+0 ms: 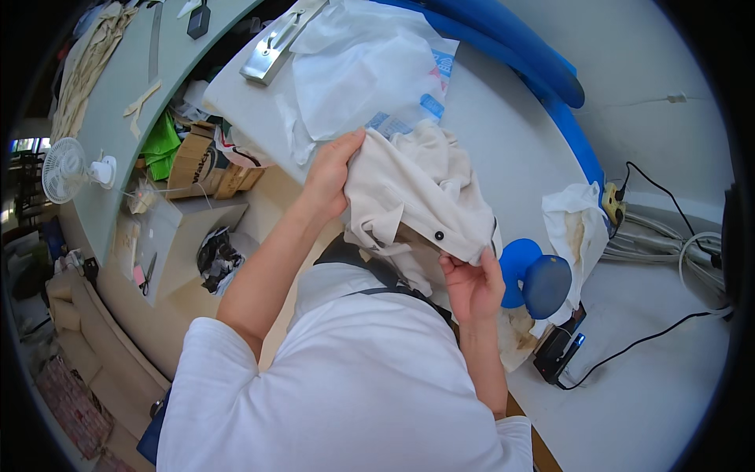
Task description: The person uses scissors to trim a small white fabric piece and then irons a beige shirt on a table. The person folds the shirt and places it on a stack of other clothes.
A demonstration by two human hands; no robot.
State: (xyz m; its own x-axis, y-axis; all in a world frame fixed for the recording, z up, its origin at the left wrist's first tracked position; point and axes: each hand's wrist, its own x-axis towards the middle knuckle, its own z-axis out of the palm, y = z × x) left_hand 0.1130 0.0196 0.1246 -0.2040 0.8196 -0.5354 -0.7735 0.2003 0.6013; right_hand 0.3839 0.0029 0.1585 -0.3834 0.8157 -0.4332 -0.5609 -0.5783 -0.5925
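Between my two hands a cream fabric garment (422,183) hangs stretched, over the near edge of a white-covered table. One dark round button shows on its lower right part. My left hand (333,174) grips the upper left edge, thumb on top. With thumb and fingers, my right hand (473,277) pinches the lower right corner, near the button. The cloth's underside and its lower folds are partly hidden. Just beyond the garment lies a translucent white plastic bag (365,65) with blue printing.
A metal block with a handle (274,50) sits at the table's far left. Right of my hand are a dark blue rounded knob (547,286), a stained white cloth (575,218) and a black cable (643,339). A fan (65,170) and cardboard box (197,159) are at left.
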